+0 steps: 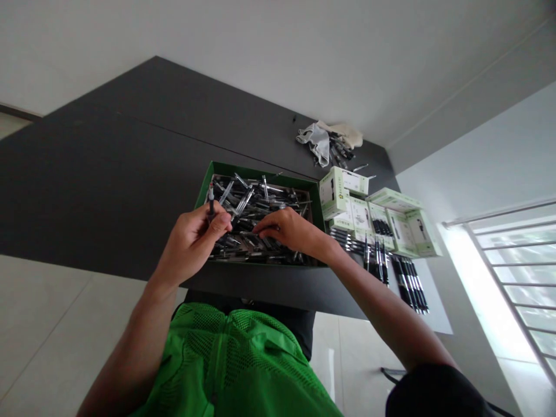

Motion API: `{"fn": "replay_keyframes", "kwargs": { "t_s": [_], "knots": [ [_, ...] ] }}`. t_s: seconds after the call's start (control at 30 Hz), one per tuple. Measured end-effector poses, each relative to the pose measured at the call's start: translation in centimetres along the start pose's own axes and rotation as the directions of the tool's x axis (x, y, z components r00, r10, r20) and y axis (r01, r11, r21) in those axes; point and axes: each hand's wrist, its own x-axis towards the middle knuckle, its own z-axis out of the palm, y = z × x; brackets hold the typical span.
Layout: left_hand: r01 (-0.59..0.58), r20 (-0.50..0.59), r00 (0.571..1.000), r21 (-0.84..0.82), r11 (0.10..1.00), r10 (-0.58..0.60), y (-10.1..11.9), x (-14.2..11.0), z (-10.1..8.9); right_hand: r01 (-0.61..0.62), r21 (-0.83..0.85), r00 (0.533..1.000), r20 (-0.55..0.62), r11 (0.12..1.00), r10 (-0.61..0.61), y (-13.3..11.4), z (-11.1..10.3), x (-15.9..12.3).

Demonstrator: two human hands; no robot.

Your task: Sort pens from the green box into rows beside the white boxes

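A green box (203,186) full of several loose black and clear pen parts sits on the dark table (108,174) in front of me. My left hand (195,240) is closed around a black pen (211,202) that stands upright above the box's left edge. My right hand (289,230) reaches into the middle of the box, its fingers curled down among the pen parts (256,202). What those fingers pinch, if anything, is hidden.
Several small white-and-green cartons (373,217) are stacked right of the box, with rows of finished black pens (406,281) in front of them. A crumpled grey cloth (317,142) lies at the far edge. A railing (521,260) stands at right.
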Motion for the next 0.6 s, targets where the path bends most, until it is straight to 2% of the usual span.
{"fn": "replay_keyframes", "kwargs": {
  "t_s": [0.1,0.23,0.37,0.47,0.6],
  "knots": [
    [0.003,-0.005,1.000,0.000,1.000,-0.003,0.0,0.0,0.0,0.019,-0.181,0.999,-0.033,0.983,-0.025,-0.8,0.5,0.6],
    [0.016,0.000,1.000,-0.007,1.000,-0.016,-0.1,0.0,-0.1,0.060,-0.298,0.998,0.006,0.953,-0.061,-2.3,1.2,1.0],
    [0.033,0.002,0.999,-0.023,0.999,-0.033,-0.3,-0.1,-0.1,-0.068,-0.376,0.996,0.027,0.924,0.084,-2.9,1.8,0.7],
    [0.036,0.007,0.999,-0.028,0.999,-0.036,-0.4,-0.1,-0.1,-0.159,-0.348,0.982,0.045,0.924,0.186,-2.8,2.1,0.5],
    [0.030,-0.001,1.000,-0.022,0.999,-0.030,-0.3,-0.1,-0.2,-0.263,-0.365,0.961,-0.013,0.893,0.278,-2.7,2.7,1.0]
  ]
}}
